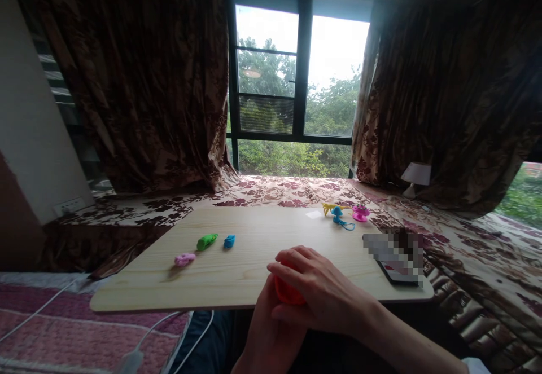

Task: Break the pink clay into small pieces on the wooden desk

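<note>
Pale surface (237,278) by window (302,80) | red thing (284,294) between both hands, at near edge | right hand (313,281): fingers clamped on it | left hand (271,323): beneath, fingers mostly hidden, cannot tell grip

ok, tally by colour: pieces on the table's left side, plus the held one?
Green piece: 1
Blue piece: 1
Pink piece: 1
Red piece: 1, between left hand and right hand
Total: 4
</note>
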The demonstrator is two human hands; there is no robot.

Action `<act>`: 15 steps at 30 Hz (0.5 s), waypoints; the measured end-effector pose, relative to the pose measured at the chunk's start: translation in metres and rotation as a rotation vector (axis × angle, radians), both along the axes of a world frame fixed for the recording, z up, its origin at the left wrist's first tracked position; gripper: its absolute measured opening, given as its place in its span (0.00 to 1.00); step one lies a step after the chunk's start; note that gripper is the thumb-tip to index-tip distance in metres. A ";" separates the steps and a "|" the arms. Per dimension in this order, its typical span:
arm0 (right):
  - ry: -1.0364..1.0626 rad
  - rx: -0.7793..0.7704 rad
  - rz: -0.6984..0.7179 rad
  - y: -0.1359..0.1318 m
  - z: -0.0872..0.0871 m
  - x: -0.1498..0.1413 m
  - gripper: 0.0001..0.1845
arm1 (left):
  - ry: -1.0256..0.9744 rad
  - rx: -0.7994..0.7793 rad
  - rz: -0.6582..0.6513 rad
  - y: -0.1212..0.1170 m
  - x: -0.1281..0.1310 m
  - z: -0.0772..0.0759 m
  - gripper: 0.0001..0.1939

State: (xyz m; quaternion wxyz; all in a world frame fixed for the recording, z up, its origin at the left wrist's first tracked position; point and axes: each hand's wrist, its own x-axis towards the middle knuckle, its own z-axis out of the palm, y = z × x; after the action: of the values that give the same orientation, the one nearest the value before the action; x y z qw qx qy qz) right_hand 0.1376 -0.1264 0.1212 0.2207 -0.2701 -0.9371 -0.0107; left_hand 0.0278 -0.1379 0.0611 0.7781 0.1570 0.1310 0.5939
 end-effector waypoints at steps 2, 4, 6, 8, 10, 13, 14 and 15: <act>0.006 -0.018 0.019 0.001 0.000 0.000 0.20 | 0.012 -0.010 0.017 -0.001 -0.001 0.000 0.08; 0.037 -0.023 0.022 0.001 0.001 0.000 0.23 | 0.029 -0.003 0.031 -0.002 0.000 0.002 0.08; 0.085 -0.018 -0.018 -0.002 0.002 -0.001 0.29 | 0.045 0.006 0.053 -0.004 0.001 0.007 0.09; 0.122 -0.013 -0.079 -0.005 0.001 -0.003 0.31 | 0.050 0.003 0.077 -0.006 0.002 0.011 0.10; 0.133 -0.017 -0.120 -0.007 -0.002 -0.006 0.26 | 0.042 -0.007 0.089 -0.008 0.002 0.013 0.09; 0.133 -0.030 -0.100 -0.006 -0.005 -0.008 0.17 | -0.002 -0.008 0.079 -0.007 0.001 0.009 0.06; 0.127 -0.029 -0.075 -0.004 -0.005 -0.008 0.15 | -0.023 -0.012 0.061 -0.006 0.001 0.006 0.06; 0.115 -0.023 -0.043 -0.002 -0.004 -0.007 0.14 | -0.040 -0.015 0.036 -0.005 0.000 0.002 0.06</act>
State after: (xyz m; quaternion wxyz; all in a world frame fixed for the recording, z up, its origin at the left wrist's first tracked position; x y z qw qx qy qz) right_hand 0.1306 -0.1288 0.1170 0.2709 -0.2930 -0.9169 0.0110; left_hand 0.0280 -0.1424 0.0627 0.7709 0.1368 0.1228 0.6099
